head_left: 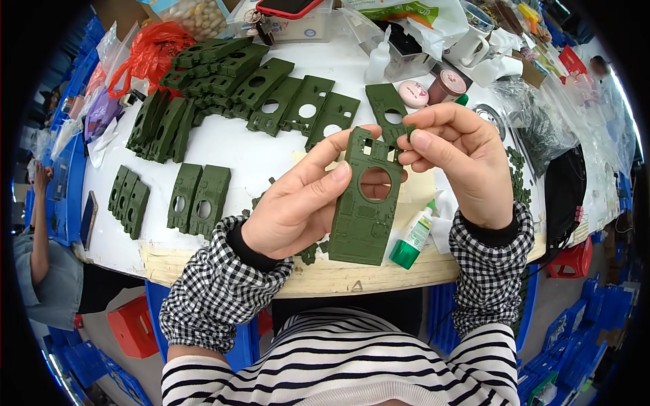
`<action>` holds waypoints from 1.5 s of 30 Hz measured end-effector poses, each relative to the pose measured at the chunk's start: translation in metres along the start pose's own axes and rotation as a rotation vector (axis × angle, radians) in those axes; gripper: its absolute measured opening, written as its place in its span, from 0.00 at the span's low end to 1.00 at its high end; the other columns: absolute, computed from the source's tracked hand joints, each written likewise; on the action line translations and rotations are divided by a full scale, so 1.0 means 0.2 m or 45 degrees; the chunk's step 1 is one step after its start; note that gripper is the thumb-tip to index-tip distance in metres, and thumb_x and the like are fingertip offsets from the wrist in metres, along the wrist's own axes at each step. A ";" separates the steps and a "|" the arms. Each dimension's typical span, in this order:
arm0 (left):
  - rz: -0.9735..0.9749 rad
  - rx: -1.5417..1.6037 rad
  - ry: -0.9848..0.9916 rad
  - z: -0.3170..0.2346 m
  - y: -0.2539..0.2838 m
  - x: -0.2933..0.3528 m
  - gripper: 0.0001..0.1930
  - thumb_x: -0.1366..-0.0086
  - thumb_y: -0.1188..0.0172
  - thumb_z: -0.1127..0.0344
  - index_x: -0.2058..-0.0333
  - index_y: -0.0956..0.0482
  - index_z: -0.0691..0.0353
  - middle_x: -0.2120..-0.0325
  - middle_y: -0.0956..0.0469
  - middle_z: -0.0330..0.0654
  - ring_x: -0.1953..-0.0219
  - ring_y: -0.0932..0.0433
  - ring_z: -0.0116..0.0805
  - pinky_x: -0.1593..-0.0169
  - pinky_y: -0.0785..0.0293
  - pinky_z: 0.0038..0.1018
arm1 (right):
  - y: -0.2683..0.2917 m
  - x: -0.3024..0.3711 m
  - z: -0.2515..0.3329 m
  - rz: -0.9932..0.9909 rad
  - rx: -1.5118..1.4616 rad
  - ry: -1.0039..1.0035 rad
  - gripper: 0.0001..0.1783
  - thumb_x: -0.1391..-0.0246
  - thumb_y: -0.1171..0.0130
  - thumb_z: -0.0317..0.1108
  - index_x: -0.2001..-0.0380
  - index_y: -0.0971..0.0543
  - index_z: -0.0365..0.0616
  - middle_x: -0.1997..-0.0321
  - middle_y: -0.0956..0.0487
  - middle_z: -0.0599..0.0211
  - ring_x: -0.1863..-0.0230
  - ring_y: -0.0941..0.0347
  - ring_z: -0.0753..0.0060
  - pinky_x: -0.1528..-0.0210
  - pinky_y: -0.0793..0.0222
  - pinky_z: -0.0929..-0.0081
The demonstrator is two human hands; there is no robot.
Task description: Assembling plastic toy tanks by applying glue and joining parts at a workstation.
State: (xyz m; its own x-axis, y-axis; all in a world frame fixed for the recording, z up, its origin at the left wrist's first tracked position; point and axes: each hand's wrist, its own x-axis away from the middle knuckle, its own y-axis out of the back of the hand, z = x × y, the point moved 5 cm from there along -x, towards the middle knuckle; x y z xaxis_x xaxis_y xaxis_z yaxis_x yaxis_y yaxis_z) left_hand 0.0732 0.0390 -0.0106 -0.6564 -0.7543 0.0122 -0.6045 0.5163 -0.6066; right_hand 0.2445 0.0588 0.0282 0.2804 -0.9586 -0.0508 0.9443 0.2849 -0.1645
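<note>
Bare table patch left of the hands, open for passing. Blocked behind by rows of green plates, left by plate pairs. Glue bottle sits right below; clutter and bags crowd the right side.

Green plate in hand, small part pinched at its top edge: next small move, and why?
Probably press the small green piece down into the notched top edge of the green plate. The right hand pinches the piece right at that edge, while the left hand holds the plate upright above the table. Whether the piece is already seated, I cannot tell.
</note>
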 end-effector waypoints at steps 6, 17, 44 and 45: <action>-0.010 0.001 -0.032 -0.02 0.02 0.01 0.32 0.26 0.55 0.51 0.31 0.54 0.58 0.40 0.35 0.57 0.41 0.30 0.44 0.43 0.27 0.43 | 0.01 0.00 0.01 -0.035 0.024 0.004 0.13 0.40 0.41 0.29 0.54 0.22 0.34 0.62 0.17 0.60 0.63 0.18 0.75 0.61 0.24 0.83; 0.060 0.152 -0.050 -0.03 0.02 0.01 0.26 0.24 0.57 0.59 0.33 0.48 0.58 0.44 0.30 0.49 0.42 0.31 0.38 0.40 0.31 0.34 | 0.01 0.00 0.01 -0.010 0.014 -0.002 0.13 0.39 0.41 0.30 0.54 0.22 0.34 0.62 0.17 0.60 0.63 0.18 0.73 0.61 0.24 0.82; -0.111 0.100 -0.136 -0.05 0.05 0.00 0.27 0.24 0.62 0.50 0.31 0.54 0.44 0.38 0.40 0.60 0.43 0.28 0.47 0.41 0.26 0.45 | -0.02 0.00 -0.01 0.075 0.008 0.014 0.11 0.40 0.40 0.30 0.57 0.23 0.34 0.63 0.19 0.65 0.65 0.22 0.80 0.60 0.26 0.83; -0.092 0.088 -0.145 -0.06 0.04 0.00 0.28 0.25 0.60 0.51 0.31 0.56 0.46 0.38 0.40 0.59 0.42 0.29 0.47 0.40 0.28 0.46 | -0.02 0.00 -0.01 0.056 0.006 0.000 0.11 0.40 0.40 0.30 0.57 0.23 0.34 0.63 0.19 0.65 0.65 0.22 0.80 0.60 0.25 0.83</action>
State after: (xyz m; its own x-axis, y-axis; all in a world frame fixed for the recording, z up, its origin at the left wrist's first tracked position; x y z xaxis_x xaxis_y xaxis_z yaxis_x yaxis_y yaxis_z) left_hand 0.0629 0.0479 -0.0063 -0.5548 -0.8314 -0.0300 -0.6130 0.4330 -0.6609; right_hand 0.2412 0.0579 0.0266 0.3216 -0.9451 -0.0576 0.9319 0.3267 -0.1575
